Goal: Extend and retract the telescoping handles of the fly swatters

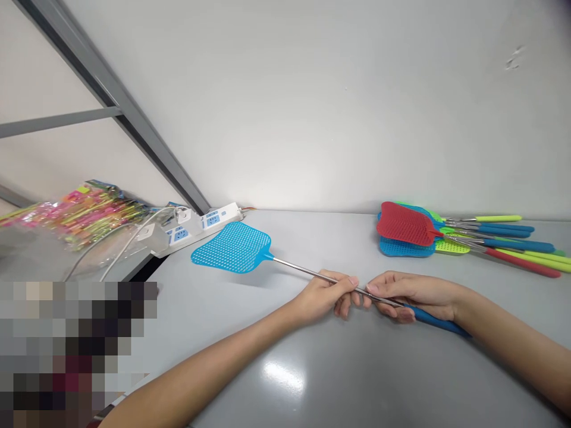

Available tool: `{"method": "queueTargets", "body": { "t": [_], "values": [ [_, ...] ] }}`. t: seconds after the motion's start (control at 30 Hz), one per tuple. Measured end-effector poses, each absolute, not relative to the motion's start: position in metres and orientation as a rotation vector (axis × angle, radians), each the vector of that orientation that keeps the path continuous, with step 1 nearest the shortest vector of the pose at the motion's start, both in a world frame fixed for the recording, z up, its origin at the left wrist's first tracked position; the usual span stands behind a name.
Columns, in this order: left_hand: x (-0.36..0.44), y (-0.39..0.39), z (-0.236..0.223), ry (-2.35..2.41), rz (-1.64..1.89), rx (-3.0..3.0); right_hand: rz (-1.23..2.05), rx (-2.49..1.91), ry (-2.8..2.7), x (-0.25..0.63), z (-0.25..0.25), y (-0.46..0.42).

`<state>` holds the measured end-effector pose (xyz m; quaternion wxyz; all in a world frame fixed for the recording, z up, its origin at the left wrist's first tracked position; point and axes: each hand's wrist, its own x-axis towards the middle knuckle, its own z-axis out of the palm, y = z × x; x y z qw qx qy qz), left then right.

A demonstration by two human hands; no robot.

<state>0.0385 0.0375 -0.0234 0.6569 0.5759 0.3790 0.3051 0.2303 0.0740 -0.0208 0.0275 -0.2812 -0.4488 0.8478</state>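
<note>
the left hand (322,297) is closed around the metal shaft (312,274) of a blue fly swatter (232,247), its fingers curled and its forearm reaching in from the bottom edge of the view. the right hand (413,296) comes in from the right and is also closed, gripping the swatter where the shaft meets the blue handle (439,321). the two hands are just apart, their fingertips almost meeting along the shaft. the swatter runs nearly level across the middle of the tabletop (321,241), with its mesh head out to the left, near the far edge and just beside a white power strip (196,226) with blue sockets. a white cable (120,244) curves away from the strip past the tabletop's left edge.

toward the far right corner lies a pile of fly swatters (404,223), with a red head on top and blue and yellow-green heads under it, their handles pointing right and running out of view. the grey tabletop is glossy, with a bright patch of reflected light (283,377) near the front. behind it rises a white wall (312,107), and a grey metal frame (111,101) crosses the upper left. a clear plastic bag (80,214) of brightly coloured items sits off the left edge, its contents hard to make out. a pixelated patch (75,351) hides the lower left corner.
</note>
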Motion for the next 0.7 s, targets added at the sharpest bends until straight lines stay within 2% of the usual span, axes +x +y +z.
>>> {"method": "queueTargets", "body": {
  "t": [0.7],
  "values": [
    [0.0399,0.0387,-0.0219,0.884,0.69,1.314,2.58,-0.863,-1.45,0.2301,-0.0165,0.0755]
  ]
}}
